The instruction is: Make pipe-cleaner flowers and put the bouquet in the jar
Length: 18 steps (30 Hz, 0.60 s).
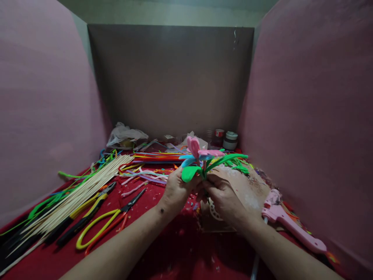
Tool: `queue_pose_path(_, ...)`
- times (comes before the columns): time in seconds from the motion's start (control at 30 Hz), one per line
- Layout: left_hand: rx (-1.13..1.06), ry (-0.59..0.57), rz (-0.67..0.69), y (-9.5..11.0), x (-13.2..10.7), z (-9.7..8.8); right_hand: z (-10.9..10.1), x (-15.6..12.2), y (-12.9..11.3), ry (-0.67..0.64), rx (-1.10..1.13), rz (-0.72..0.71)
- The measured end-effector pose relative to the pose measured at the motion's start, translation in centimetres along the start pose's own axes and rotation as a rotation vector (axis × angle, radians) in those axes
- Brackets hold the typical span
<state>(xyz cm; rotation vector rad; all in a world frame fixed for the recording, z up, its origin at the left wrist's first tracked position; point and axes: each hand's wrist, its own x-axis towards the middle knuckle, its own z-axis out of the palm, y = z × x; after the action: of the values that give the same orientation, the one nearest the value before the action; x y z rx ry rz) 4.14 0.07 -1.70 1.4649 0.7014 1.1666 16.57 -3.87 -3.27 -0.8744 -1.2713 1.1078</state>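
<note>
A pipe-cleaner flower with pink and light blue petals and long green leaves stands upright in front of me. My left hand is closed around its lower part from the left, close to a broad green leaf. From the right, the fingers of my right hand pinch the stem just under the leaves. Fingers from both hands meet there and hide most of the stem. Beneath the hands lies a cardboard sheet with bits of glue on it.
Left lie scissors, pliers and a bundle of wooden sticks. Coloured pipe cleaners stretch behind the hands. A pink glue gun rests at right. Jars and a plastic bag stand near the back panel.
</note>
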Motion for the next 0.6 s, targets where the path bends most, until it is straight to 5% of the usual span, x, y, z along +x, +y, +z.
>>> queue_pose_path(0.47,-0.299,-0.088,-0.125,-0.2,1.6,-1.5,-0.7,0.4,1.1,-0.155,0.288,0.156)
queue_pose_path(0.6,-0.278,-0.084,-0.087,-0.3,1.5,-1.1,-0.7,0.4,1.0,-0.092,0.374,0.166)
